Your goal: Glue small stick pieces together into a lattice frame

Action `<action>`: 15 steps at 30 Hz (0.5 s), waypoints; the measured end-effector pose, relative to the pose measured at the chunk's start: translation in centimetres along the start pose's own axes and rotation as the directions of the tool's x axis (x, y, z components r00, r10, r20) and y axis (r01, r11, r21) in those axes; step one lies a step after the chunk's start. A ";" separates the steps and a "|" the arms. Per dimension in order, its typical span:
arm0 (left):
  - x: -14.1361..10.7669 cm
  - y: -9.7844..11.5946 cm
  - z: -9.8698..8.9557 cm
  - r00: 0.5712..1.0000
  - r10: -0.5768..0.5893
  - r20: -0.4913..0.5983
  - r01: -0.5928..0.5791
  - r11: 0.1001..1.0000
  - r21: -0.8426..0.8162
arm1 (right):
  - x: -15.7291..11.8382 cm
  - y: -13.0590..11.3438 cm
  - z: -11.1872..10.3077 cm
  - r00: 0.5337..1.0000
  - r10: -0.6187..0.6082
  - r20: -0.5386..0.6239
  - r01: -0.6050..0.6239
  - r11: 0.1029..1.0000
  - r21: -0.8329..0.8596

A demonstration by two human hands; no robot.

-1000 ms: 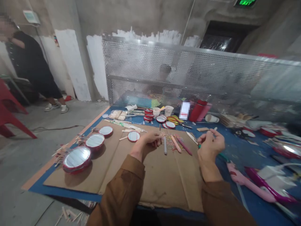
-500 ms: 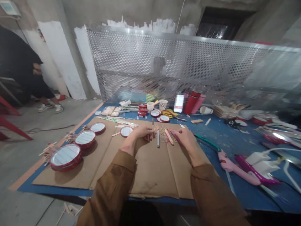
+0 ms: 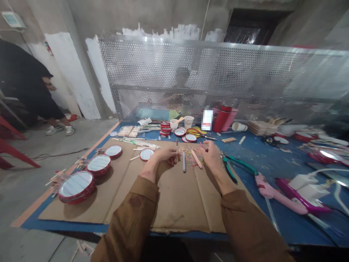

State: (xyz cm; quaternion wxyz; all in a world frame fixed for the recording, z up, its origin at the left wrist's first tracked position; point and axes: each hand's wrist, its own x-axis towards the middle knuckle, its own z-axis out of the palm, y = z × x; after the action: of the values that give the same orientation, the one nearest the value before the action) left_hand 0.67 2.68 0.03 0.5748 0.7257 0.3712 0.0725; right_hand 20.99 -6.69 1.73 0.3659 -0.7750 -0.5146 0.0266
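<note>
My left hand [image 3: 167, 155] rests over the cardboard sheet [image 3: 174, 207], its fingers curled together; what they hold is hidden. A short brown stick [image 3: 177, 142] shows just beyond its fingertips. My right hand [image 3: 212, 154] is pinched at a small pink thing [image 3: 202, 145], too small to make out. Between the hands lies a loose pile of coloured rubber bands [image 3: 188, 150]. A grey pen-like rod [image 3: 184, 162] and a flat pinkish wooden stick [image 3: 196, 159] lie at the pile. Close to my right wrist are teal-handled pliers [image 3: 230, 170].
Stacks of red-rimmed round discs [image 3: 76, 185] stand at left, another disc [image 3: 146, 154] near my left hand. A pink glue gun [image 3: 278, 198] and a purple power strip [image 3: 302, 200] lie at right. Behind are paper cups [image 3: 188, 121], a red bottle [image 3: 222, 119] and a perforated metal screen [image 3: 152, 72].
My right hand has shifted slightly up and away, with the pink thing at its fingertips raised. More of the pliers shows beside the wrist. My left hand stays nearly in place.
</note>
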 end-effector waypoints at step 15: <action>0.6 -1.1 -0.3 0.995 0.091 -0.035 -0.094 0.992 -0.081 | -3.6 -5.0 4.3 0.842 -0.297 0.450 -0.239 0.542 0.806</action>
State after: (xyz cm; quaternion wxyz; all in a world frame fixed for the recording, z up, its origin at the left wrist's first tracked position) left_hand 0.44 3.38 -1.08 0.5944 0.7165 0.3428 0.1254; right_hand 13.58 -6.29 0.33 0.5313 -0.4536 -0.5315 0.4790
